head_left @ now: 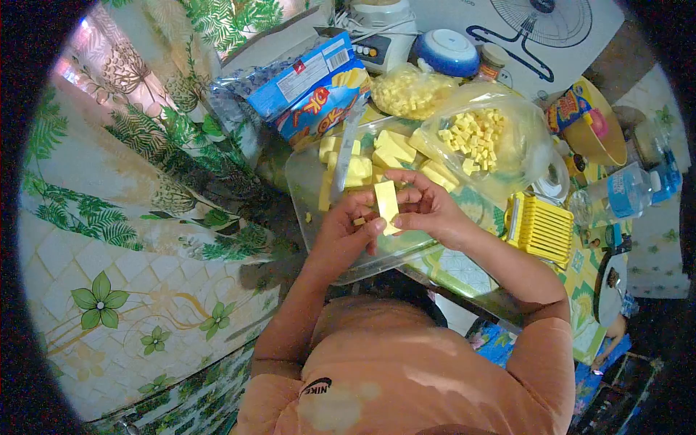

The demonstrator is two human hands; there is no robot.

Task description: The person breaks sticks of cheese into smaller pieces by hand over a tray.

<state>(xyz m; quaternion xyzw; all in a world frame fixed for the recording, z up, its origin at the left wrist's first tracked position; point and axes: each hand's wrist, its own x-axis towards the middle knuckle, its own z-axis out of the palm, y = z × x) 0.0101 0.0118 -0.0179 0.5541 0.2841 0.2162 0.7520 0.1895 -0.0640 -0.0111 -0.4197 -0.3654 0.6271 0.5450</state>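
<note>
My left hand and my right hand hold a smooth rectangular yellow block, which looks like cheese, between thumbs and fingers. A small yellow piece shows by my left fingers. Just beyond the left hand is a knife with its blade pointing away; its handle is hidden, so I cannot tell whether the hand also grips it. Larger yellow blocks lie on a clear plastic tray or board beneath. Beside them, a clear plastic bag contains many small yellow cubes.
Another tied bag of cubes sits behind, near a blue bowl and a blue box. Right of my forearm are a yellow slotted slicer and a water bottle. A curtain hangs at left.
</note>
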